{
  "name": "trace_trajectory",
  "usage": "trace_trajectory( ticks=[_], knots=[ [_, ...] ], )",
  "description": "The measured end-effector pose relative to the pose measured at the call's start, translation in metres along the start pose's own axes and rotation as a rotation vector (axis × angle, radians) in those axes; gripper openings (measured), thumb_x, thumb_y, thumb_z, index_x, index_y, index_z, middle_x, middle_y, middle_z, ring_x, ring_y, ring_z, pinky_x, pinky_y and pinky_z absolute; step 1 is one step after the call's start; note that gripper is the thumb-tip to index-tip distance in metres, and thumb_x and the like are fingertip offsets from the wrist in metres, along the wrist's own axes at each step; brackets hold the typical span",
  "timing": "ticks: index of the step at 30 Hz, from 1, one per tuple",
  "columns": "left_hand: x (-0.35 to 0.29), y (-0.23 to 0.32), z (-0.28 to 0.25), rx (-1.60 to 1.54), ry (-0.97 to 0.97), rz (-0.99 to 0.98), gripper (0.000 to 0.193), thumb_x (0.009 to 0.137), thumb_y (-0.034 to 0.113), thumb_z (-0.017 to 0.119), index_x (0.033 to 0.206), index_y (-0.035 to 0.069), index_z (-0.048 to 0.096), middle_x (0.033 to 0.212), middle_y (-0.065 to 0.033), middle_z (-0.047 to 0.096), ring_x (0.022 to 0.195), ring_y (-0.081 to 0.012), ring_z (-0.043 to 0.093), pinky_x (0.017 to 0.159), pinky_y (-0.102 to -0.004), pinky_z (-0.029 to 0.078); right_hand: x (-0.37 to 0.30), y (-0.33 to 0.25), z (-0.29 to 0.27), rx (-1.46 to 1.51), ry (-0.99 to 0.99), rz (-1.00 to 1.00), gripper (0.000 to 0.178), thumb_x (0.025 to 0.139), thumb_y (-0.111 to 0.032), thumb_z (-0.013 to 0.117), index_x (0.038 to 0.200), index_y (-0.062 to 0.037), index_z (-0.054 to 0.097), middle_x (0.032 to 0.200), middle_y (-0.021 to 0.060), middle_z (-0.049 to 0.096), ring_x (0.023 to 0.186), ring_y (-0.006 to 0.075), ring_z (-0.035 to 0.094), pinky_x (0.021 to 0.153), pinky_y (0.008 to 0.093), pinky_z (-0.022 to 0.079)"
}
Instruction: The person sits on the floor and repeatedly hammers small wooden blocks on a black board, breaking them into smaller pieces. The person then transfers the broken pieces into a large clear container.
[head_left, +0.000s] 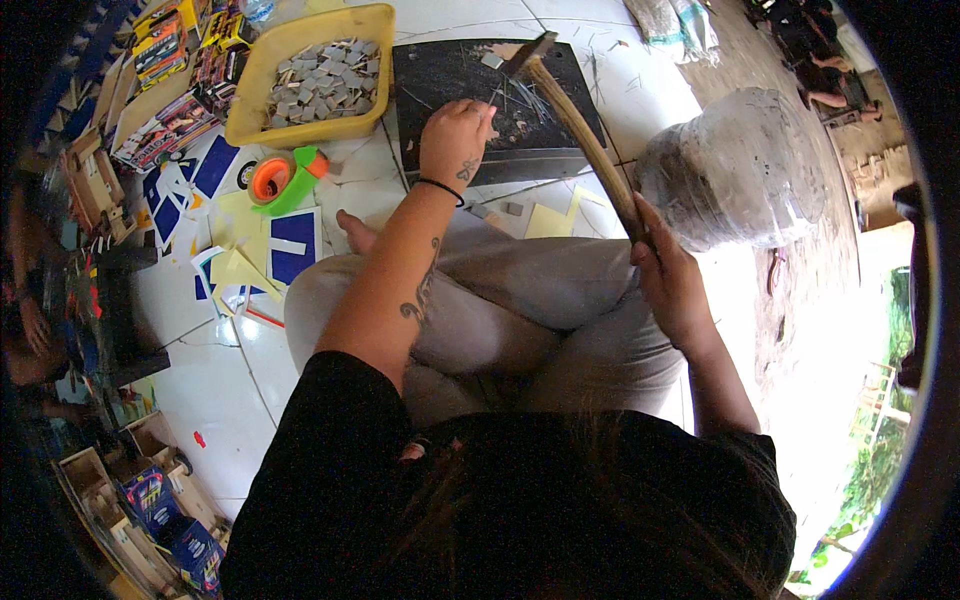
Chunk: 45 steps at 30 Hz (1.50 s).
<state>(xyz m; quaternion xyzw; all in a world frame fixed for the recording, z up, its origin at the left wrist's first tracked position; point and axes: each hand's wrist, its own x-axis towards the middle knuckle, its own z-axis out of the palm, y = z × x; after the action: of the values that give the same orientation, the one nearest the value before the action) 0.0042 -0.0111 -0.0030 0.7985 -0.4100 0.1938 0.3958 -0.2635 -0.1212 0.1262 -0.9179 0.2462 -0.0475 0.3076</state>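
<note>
The right hand (pixel 676 287) grasps a brown wooden-handled hammer (pixel 581 128), its dark metal head over a black rectangular block (pixel 500 167). The left hand (pixel 455 140) bunches its fingers over the block; I cannot tell whether they pinch anything. Left of the block, a yellow plastic tub (pixel 312 132) holds small grey squares (pixel 330 82).

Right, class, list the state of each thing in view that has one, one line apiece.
Left hand: fingers closed, over the black block
Right hand: gripping the hammer
Hammer: held, head above the block
Black block: littered with thin pieces
Yellow basin: uncovered, holding many grey squares
Blue sheet: partly under paper scraps
Bulky grey object: wrapped in clear film
</note>
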Motion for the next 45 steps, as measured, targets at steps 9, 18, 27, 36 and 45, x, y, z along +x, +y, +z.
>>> trace_trajectory(
  ticks=[9, 18, 27, 36, 45],
  knots=[
    [-0.002, 0.003, 0.003, 0.224, -0.023, 0.032, 0.021, 0.088, 0.020, 0.055, 0.077, 0.005, 0.063, 0.075, -0.0084, 0.063, 0.074, -0.0244, 0.060, 0.075, -0.0371, 0.042, -0.015, -0.016, 0.016, -0.145, -0.003, -0.030, 0.056, 0.088, 0.000, 0.049, 0.140, -0.0146, 0.033, 0.116, 0.0257, 0.055, 0.106, 0.0362, 0.057, 0.083, 0.0414, 0.048],
    [-0.004, 0.004, 0.004, 0.198, 0.050, 0.074, 0.019, 0.088, 0.020, 0.053, 0.079, 0.006, 0.064, 0.077, -0.0069, 0.062, 0.078, -0.0239, 0.058, 0.078, -0.0375, 0.039, -0.015, -0.009, 0.019, -0.073, 0.145, -0.235, 0.060, 0.087, -0.004, 0.050, 0.141, -0.0188, 0.030, 0.109, 0.0216, 0.057, 0.091, 0.0398, 0.060, 0.073, 0.0444, 0.050],
    [-0.008, 0.006, 0.006, 0.231, -0.010, 0.018, 0.021, 0.089, 0.022, 0.053, 0.082, 0.004, 0.063, 0.082, -0.0100, 0.062, 0.081, -0.0278, 0.057, 0.079, -0.0402, 0.040, -0.017, -0.008, 0.023, -0.097, 0.063, -0.175, 0.060, 0.087, -0.003, 0.050, 0.141, -0.0171, 0.029, 0.109, 0.0241, 0.057, 0.095, 0.0401, 0.059, 0.076, 0.0446, 0.049],
    [-0.008, 0.005, 0.008, 0.314, -0.016, 0.032, 0.020, 0.089, 0.020, 0.052, 0.081, 0.006, 0.064, 0.082, -0.0066, 0.061, 0.081, -0.0241, 0.056, 0.078, -0.0384, 0.039, -0.016, -0.004, 0.028, -0.051, 0.001, -0.070, 0.055, 0.089, -0.006, 0.049, 0.140, -0.0155, 0.031, 0.113, 0.0253, 0.056, 0.101, 0.0387, 0.058, 0.083, 0.0433, 0.048],
    [0.005, -0.017, -0.018, 0.160, 0.058, -0.093, 0.019, 0.082, 0.023, 0.060, 0.080, 0.006, 0.067, 0.076, -0.0127, 0.065, 0.069, -0.0317, 0.062, 0.063, -0.0403, 0.049, 0.082, 0.051, 0.008, -0.275, 0.212, -0.129, 0.042, 0.090, -0.015, 0.049, 0.130, -0.0068, 0.040, 0.118, 0.0225, 0.054, 0.102, 0.0407, 0.056, 0.083, 0.0456, 0.047]
  ],
)
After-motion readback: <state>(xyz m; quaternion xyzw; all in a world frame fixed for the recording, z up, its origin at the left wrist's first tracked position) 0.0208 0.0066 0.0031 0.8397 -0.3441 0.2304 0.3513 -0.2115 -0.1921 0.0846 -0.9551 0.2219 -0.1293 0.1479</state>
